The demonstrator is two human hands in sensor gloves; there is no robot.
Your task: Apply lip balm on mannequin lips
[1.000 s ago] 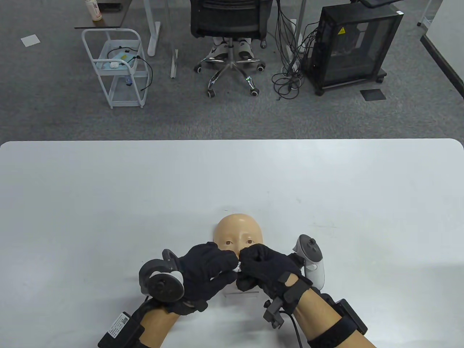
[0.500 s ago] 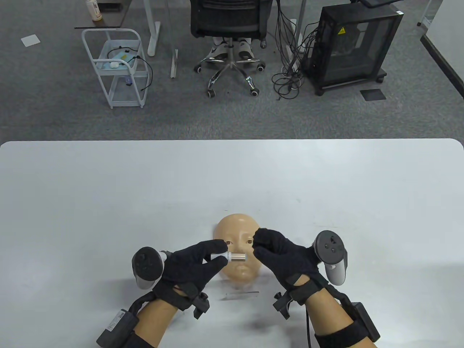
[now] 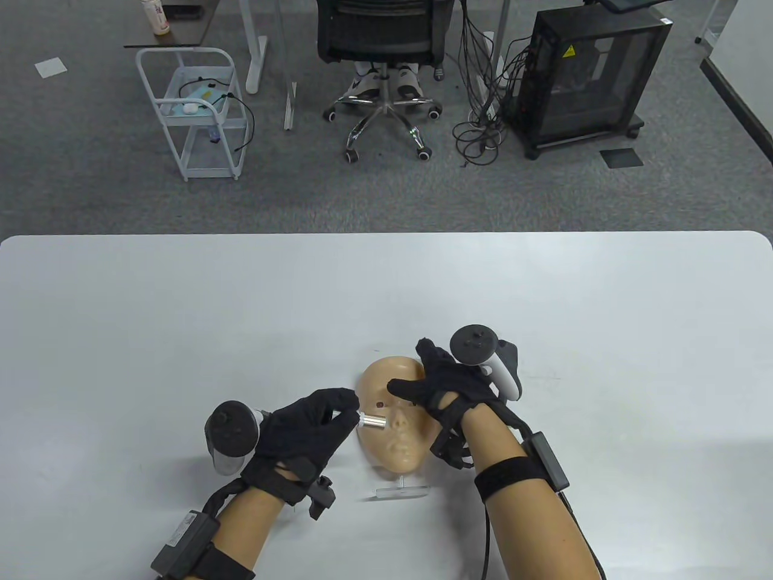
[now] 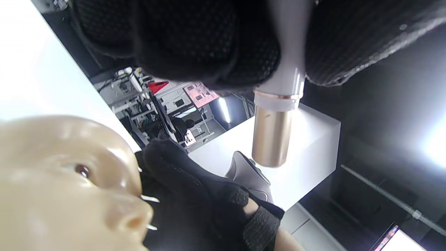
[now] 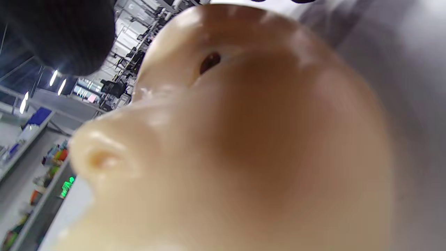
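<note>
Left hand (image 3: 305, 426) pinches the lip balm tube (image 3: 372, 422) by its white base; metallic end sticks out sideways from the fingertips, just beside the mannequin face's (image 3: 395, 423) cheek, above the lips. Right hand (image 3: 444, 386) grips the face's far side at the eye and temple, thumb curled across it. Face stands on a clear stand (image 3: 401, 490) below both grips.

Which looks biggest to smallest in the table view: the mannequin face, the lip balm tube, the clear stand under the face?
1. mannequin face, clearly the largest, though the right hand covers part of it.
2. clear stand, a thin strip.
3. lip balm tube, partly hidden in the left hand, so its rank against the stand is unsure.
</note>
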